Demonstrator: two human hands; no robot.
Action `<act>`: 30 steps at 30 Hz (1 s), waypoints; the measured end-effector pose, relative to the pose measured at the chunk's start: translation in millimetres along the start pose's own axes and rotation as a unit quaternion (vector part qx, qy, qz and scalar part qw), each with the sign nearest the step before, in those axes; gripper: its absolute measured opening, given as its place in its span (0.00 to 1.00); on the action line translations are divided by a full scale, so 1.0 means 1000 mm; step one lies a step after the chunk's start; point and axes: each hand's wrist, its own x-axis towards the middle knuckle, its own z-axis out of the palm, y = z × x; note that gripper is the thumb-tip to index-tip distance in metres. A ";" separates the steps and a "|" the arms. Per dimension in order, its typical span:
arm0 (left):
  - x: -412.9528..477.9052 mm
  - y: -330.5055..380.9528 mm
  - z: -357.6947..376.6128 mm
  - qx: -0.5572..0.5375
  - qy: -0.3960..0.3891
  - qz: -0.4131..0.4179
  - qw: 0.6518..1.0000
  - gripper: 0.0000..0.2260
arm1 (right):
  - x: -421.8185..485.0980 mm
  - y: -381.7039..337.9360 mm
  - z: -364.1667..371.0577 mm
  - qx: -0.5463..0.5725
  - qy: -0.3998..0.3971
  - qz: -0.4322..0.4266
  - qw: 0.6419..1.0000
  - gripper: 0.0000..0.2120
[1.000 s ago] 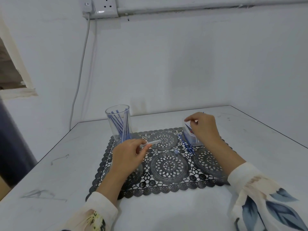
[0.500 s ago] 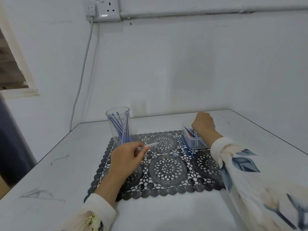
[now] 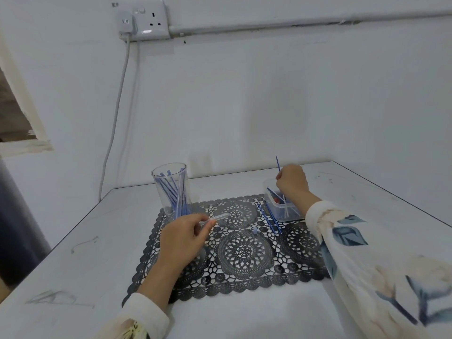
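Note:
My left hand (image 3: pixel 182 237) pinches a clear plastic tube (image 3: pixel 216 218) over the black lace placemat (image 3: pixel 244 250). Behind it stands a clear glass (image 3: pixel 171 189) with several blue sticks inside. My right hand (image 3: pixel 292 181) grips a thin blue stick (image 3: pixel 277 163) that points upward, above a clear plastic box (image 3: pixel 281 204) holding more sticks and something red. Two blue sticks (image 3: pixel 269 220) lie on the mat beside the box. A tiny bluish cap (image 3: pixel 255 231) sits on the mat near its middle.
The mat lies on a white table (image 3: pixel 97 241) set in a corner of white walls. A wall socket (image 3: pixel 149 20) with a plug and a grey cable (image 3: pixel 117 106) hangs above the table's far left.
My right hand has risen from the box with a blue stick, which now pokes up above the fist. My left hand has kept hold of the clear tube in nearly the same place.

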 end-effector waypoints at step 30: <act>0.002 -0.004 0.001 -0.013 0.012 -0.016 1.000 0.08 | -0.097 -0.011 0.030 -0.040 0.061 -0.490 0.869 0.30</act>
